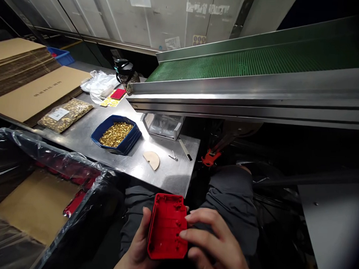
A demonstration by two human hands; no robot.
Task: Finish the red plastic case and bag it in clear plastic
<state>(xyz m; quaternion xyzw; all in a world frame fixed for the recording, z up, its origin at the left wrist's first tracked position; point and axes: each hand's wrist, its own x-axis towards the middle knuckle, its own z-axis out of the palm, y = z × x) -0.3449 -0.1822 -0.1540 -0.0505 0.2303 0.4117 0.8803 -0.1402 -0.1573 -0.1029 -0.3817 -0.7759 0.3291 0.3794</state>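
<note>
So the red plastic case (164,233) is held open side up over the lap, at 6 o'clock in the view. Left hand (137,245) has its fingers clamped on it, thumb along the 9 o'clock edge. Right hand (220,245) is over at 3 o'clock, fingers spread apart, a couple of tips at that edge; can't tell if they're pinching anything tiny. From the case, the metal surface (176,180) is at 12, with a blue bin (132,139) of gold-coloured bits (116,134) around 11.
</note>
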